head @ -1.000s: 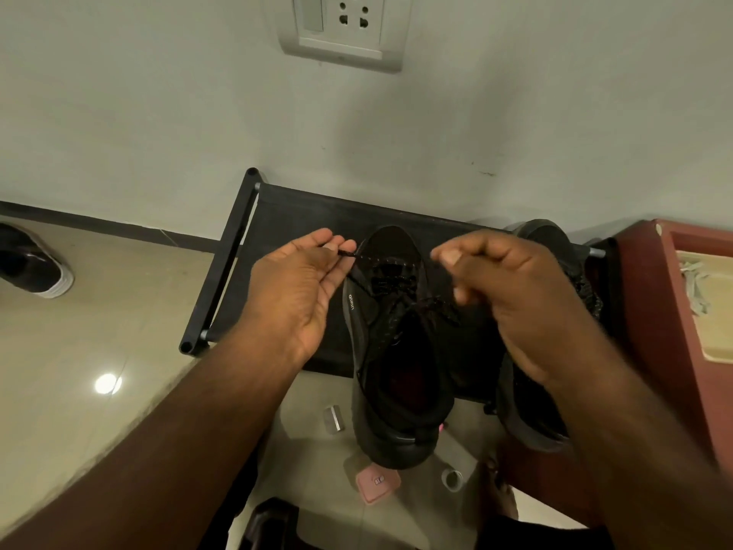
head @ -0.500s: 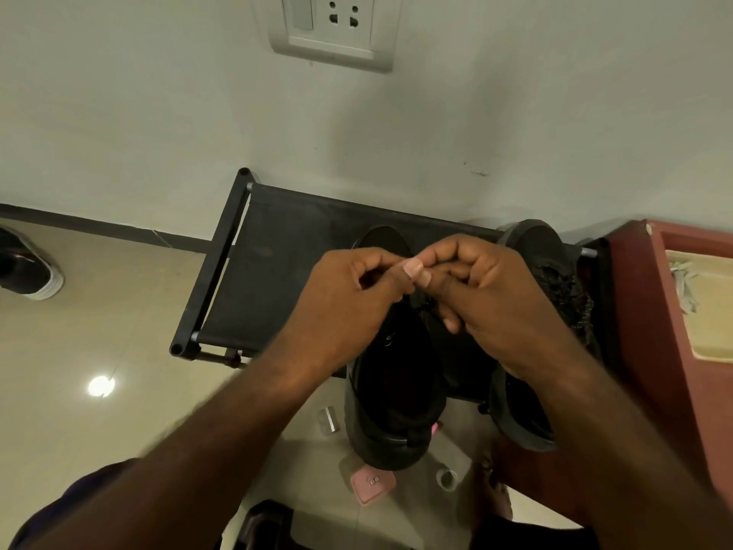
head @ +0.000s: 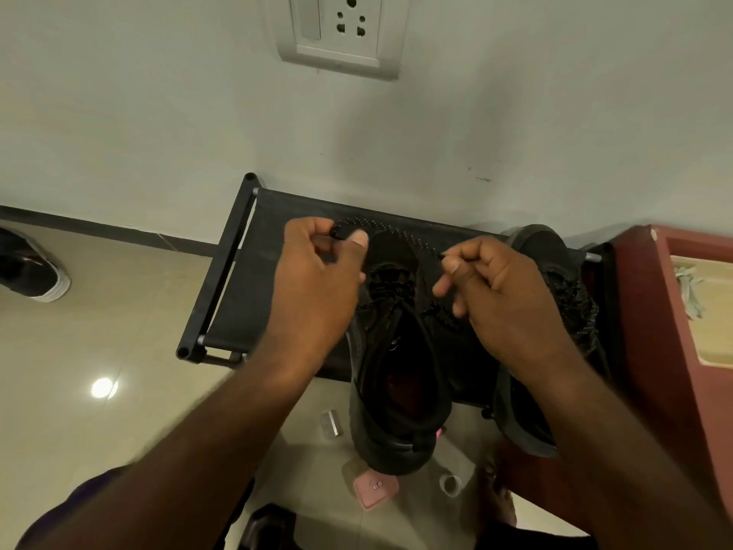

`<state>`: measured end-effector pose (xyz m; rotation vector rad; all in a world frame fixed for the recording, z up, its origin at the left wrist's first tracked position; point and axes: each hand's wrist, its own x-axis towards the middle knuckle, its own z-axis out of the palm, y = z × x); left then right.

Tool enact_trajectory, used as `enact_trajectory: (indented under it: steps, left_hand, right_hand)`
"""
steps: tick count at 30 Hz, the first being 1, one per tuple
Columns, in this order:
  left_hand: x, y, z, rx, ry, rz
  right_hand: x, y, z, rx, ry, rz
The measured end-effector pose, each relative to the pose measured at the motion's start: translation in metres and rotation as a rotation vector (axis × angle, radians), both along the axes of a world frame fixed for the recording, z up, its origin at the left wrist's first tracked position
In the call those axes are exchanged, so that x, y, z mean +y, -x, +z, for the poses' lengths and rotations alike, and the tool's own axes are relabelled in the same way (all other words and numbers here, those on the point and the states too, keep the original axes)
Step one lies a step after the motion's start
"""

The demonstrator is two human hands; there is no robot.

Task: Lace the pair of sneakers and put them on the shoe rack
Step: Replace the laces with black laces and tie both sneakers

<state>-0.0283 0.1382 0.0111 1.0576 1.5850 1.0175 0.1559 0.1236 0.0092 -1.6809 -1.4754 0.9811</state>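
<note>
Two black sneakers sit on the black shoe rack (head: 234,271), toes toward the wall. The left sneaker (head: 400,391) lies between my hands, its heel hanging over the rack's front edge. A black speckled lace (head: 380,225) arcs above its toe from one hand to the other. My left hand (head: 317,279) pinches one end of the lace between thumb and fingers. My right hand (head: 499,295) pinches the other end near its tip. The right sneaker (head: 571,295) is partly hidden behind my right wrist.
A red cabinet (head: 650,319) stands right of the rack. Another shoe (head: 31,271) lies on the tiled floor at far left. A pink box (head: 375,488), a small metal piece (head: 331,422) and a white roll (head: 450,484) lie under the rack. A wall socket (head: 341,29) is above.
A second ago my hands were apart, then they met over the sneaker's tongue. Now they have drawn apart again, stretching the lace in an arc above the toe.
</note>
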Motion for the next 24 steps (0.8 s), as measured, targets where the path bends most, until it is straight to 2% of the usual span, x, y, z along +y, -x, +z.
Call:
enact_trajectory:
  steps: [3,5,7,10,13,16,20,24]
  left_hand:
    - [-0.012,-0.001,0.001,0.298,-0.061,-0.232]
    - [-0.023,-0.002,0.002,0.431,-0.078,-0.379]
    - [-0.033,-0.003,0.004,0.53,-0.021,-0.481]
    - [-0.037,-0.006,-0.001,0.65,0.051,-0.532]
    - [-0.032,-0.009,-0.004,0.682,0.081,-0.547]
    - [-0.029,-0.008,-0.006,0.682,0.09,-0.555]
    - [-0.029,-0.006,-0.008,0.672,-0.006,-0.64]
    - [-0.027,-0.007,-0.01,0.65,-0.078,-0.674]
  right_hand:
    - [0.006,0.001,0.002,0.472,0.047,-0.275]
    - [0.009,0.002,0.0,0.627,0.064,-0.302]
    - [0.008,0.004,-0.003,0.563,0.105,-0.207]
    - [0.002,0.01,-0.012,0.267,0.142,0.005]
    - [-0.002,0.01,-0.014,0.042,0.107,0.139]
    - [-0.007,0.005,-0.008,0.021,0.11,0.176]
    - [-0.017,0.002,-0.002,-0.138,-0.026,0.292]
    - [-0.021,0.002,0.001,-0.13,-0.034,0.285]
